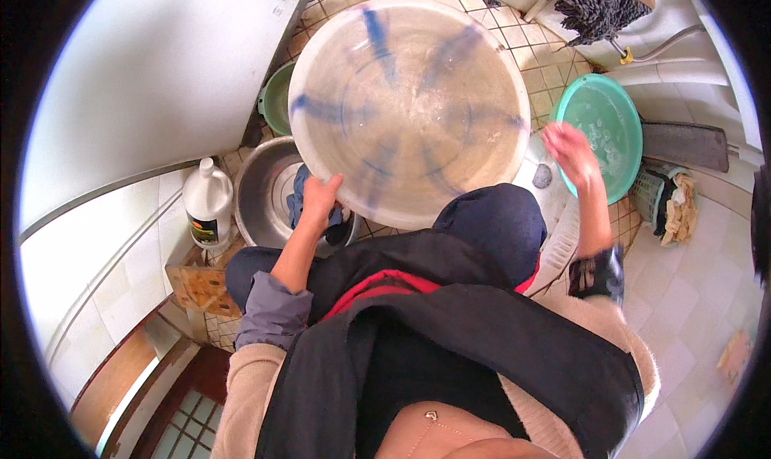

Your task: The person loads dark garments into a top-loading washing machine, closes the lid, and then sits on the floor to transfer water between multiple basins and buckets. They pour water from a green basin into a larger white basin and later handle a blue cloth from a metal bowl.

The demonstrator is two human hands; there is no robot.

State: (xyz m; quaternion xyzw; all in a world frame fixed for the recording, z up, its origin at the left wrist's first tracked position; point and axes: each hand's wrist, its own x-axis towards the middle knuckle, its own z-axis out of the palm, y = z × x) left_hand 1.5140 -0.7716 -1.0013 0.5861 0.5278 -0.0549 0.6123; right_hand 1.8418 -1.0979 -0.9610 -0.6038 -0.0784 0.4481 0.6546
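A large pale plastic basin (415, 121) with blurred blue streaks fills the middle of the view, a little water glistening on its inside. My left hand (320, 199) grips its near left rim, thumb on top. My right hand (571, 152) is blurred by motion, above the near left rim of a green plastic basin (623, 109); nothing shows in it, and its finger spread is unclear. Suds float on water in the green basin. Under my left hand, dark blue cloth (296, 195) lies in a stainless steel basin (256, 191), partly hidden by the large basin.
A white jug (208, 203) stands left, near a wooden stool (202, 287). A grey scouring pad (542, 176) lies on a white ribbed ceramic squat toilet (560, 218). Another green basin (278, 100) is half hidden. A mop (593, 13), hose (668, 46) and wastebasket (649, 194) line the right.
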